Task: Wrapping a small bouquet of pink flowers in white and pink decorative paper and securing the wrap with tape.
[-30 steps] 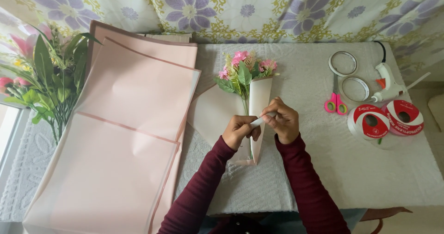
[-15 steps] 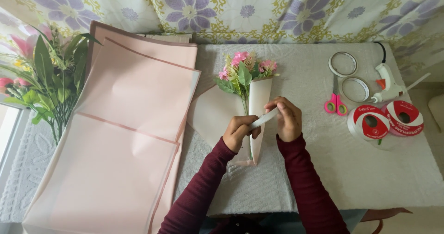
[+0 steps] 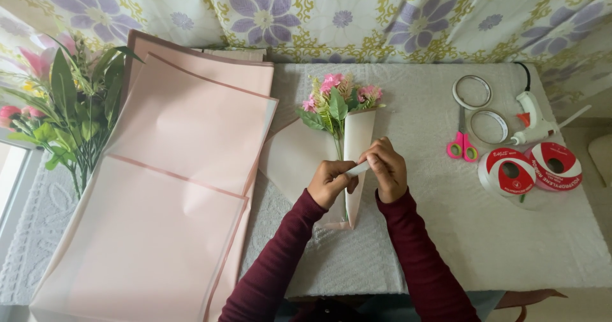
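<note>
Wrapping step: both hands at table centre, left hand (image 3: 329, 182) and right hand (image 3: 387, 167) fingers pinching a small white strip (image 3: 357, 168) across the paper cone (image 3: 354, 163) holding the pink bouquet (image 3: 338, 100); next likely needs pressing it flat over the seam.

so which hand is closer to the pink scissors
Right. The right hand sits on the wrapped bouquet, on the side facing the pink scissors with bare tablecloth between them. The left hand is on the bouquet's far side, farther from the scissors.

Left hand (image 3: 330, 183) and right hand (image 3: 387, 167) close together, fingers (image 3: 373, 159) pinched (maroon sleeves).
</note>
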